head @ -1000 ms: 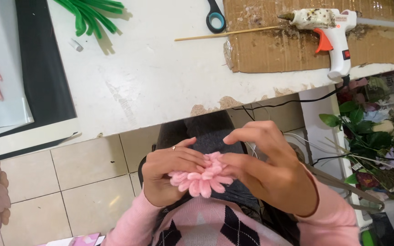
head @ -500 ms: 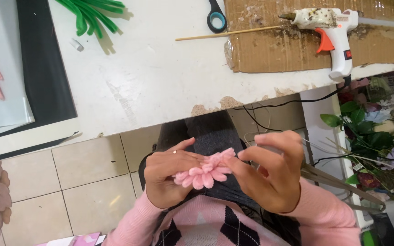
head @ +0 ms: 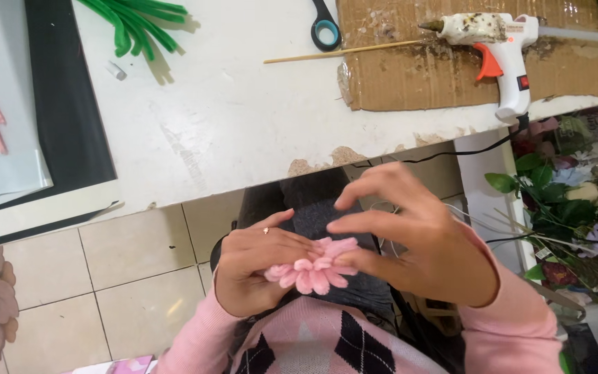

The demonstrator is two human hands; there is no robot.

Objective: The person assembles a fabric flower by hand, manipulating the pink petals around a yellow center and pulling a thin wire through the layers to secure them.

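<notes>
Holding the pink fuzzy flower (head: 315, 269) in our lap, below the edge of the worktop (head: 243, 118), we have it pinched between both hands. Our left hand (head: 254, 266) cups it from beneath, its grip closed on the petals' left side, a ring showing on one finger. Our right hand (head: 417, 249) has changed most: a second ago it curled over the flower from above, and now it lies flatter, thumb and lower fingers pressed to the petals' right side while the upper fingers fan out free. The flower itself sits a touch lower and has turned a little, its looped petals pointing down toward our chest. We judge this as a re-gripping while the petals are being shaped, not a release.

Up on the worktop nothing has moved: the white glue gun (head: 496, 48) rests on the cardboard sheet (head: 465, 76), a thin wooden stick (head: 340, 52) lies beside the scissors (head: 325, 28), and green pipe cleaners (head: 136, 24) lie well apart at the far left.
</notes>
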